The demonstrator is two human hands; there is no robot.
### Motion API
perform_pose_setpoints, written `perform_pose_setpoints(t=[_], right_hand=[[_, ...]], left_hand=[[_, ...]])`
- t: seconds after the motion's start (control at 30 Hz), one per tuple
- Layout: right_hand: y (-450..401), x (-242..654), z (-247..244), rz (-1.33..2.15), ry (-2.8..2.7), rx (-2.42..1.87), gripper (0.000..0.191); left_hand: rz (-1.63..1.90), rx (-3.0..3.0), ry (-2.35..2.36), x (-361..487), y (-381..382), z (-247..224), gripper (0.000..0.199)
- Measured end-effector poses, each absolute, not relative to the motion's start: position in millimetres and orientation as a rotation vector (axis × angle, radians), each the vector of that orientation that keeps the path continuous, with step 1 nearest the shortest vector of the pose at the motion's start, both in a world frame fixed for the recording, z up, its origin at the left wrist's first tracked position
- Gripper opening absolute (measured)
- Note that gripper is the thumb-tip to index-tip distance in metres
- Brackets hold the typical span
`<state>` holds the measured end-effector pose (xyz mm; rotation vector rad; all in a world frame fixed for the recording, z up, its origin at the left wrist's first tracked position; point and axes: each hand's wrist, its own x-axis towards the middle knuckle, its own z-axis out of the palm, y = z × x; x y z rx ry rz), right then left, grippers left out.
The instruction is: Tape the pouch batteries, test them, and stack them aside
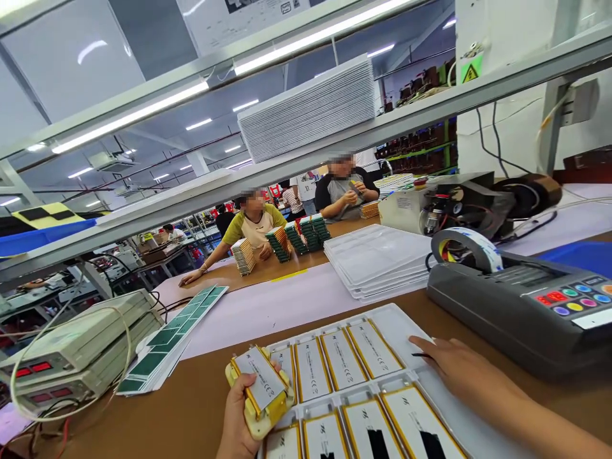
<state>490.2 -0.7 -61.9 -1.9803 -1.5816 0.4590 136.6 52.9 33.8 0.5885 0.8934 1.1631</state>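
My left hand (238, 408) holds a battery pack (261, 379) with a white label and yellow edges, resting on a cream-coloured block (268, 417). Beneath and beside it lies a white plastic tray (404, 322) with several flat batteries (337, 357) in two rows. Black patches cover parts of some front-row batteries (414, 417). My right hand (442, 357) is over the tray's right side, its fingers pointing left, with a thin dark item (421, 355) at the fingertips; whether it is gripped is hard to make out.
A tape dispenser (516, 306) stands at the right, a stack of white trays (377, 258) behind. Left are stacked instruments (81, 357) with cables and green-white sheets (176, 338). A metal shelf beam (296, 162) crosses above. Two people sit opposite near battery stacks (310, 233).
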Motion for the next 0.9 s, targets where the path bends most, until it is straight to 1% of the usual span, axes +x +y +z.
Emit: perform_pose_setpoints(t=[0.17,0.27,0.37,0.53,0.7,0.83,0.9], right_hand=[[-5.5,485.7,-47.9,0.441,-1.717,-2.064,0.041],[-3.5,485.1,-51.8,0.416,-1.691,-2.043,0.041],[-0.2,485.3,-58.3,0.389,-1.668,-2.022,0.040],[-1.0,486.0,-57.5,0.438,-1.678,-2.044,0.041],[-3.1,485.7,-51.4,0.428,-1.703,-2.042,0.042],[-5.6,484.4,-45.1,0.420,-1.732,-2.029,0.041],[-8.4,484.3,-42.4,0.445,-1.742,-2.059,0.041]], left_hand=[[1.225,0.594,0.955,141.8,48.3,39.4,0.064],[1.264,0.583,0.982,144.2,47.7,40.9,0.067],[1.293,0.567,0.973,143.5,50.1,38.5,0.066],[1.432,0.632,0.857,135.5,55.3,35.0,0.048],[1.600,0.801,0.757,102.2,63.6,47.2,0.030],[1.723,0.679,1.108,74.6,71.2,58.2,0.014],[1.780,0.720,1.283,69.9,69.1,60.5,0.018]])
